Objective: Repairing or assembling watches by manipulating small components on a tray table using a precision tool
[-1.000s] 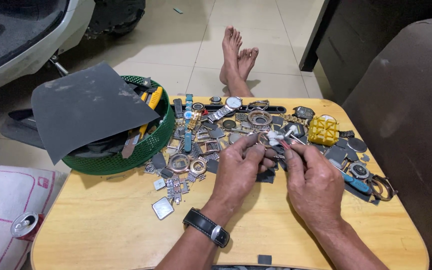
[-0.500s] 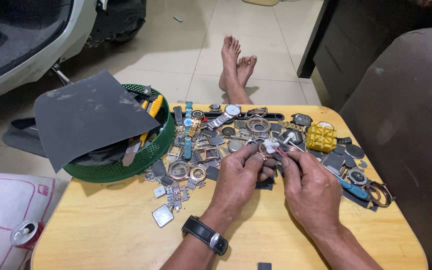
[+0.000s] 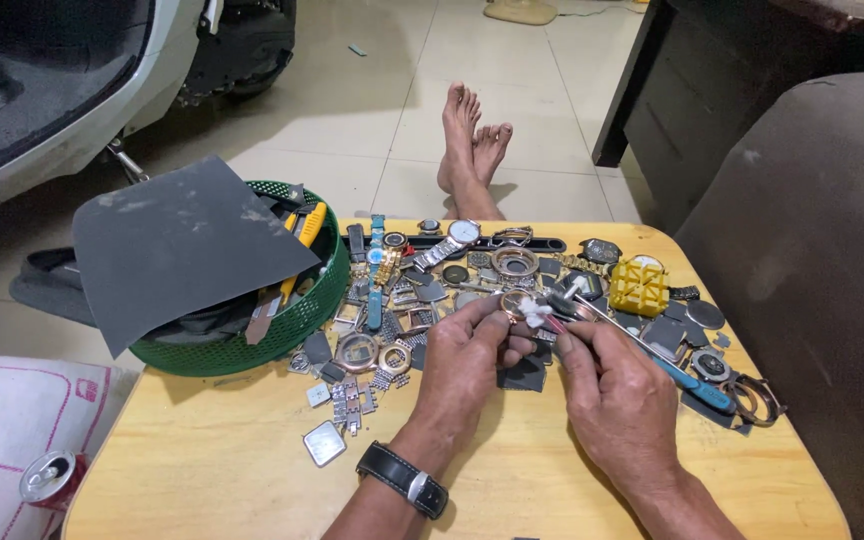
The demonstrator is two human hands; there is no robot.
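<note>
**Two hands at work on a small watch case over a littered surface**

At the centre of the frame the left hand (image 3: pixel 467 355) is closed narrowly, thumb and fingertips pinching a small round rose-coloured watch case (image 3: pixel 515 303) just above the surface (image 3: pixel 202 460). A dark strapped wristwatch (image 3: pixel 404 480) sits on that wrist, toward the lower middle of the frame. Just to the right, the right hand (image 3: pixel 620 400) is curled shut around a thin tool (image 3: pixel 592 312), whose white tip touches or nearly touches the watch case; which of the two cannot be told.

Beneath the fingers lies a dark flat scrap (image 3: pixel 524 376). Around the hands spreads a heap of watch parts (image 3: pixel 392 320): cases, bracelet links, backs and bezels. A yellow block-shaped holder (image 3: pixel 639 286) stands at the right of the heap, and a blue-handled tool (image 3: pixel 697 388) lies near the right hand. A silver wristwatch (image 3: pixel 452 240) lies near the far edge.

At the left of the frame a green mesh basket (image 3: pixel 282 330) rests on the surface, partly covered by a dark grey sheet (image 3: pixel 177 245), with a yellow-handled tool (image 3: pixel 302 235) poking out. Beyond the far edge, bare feet (image 3: pixel 470 140) rest on the tiled floor (image 3: pixel 372 110). A drink can (image 3: pixel 47 478) shows at the lower left.
</note>
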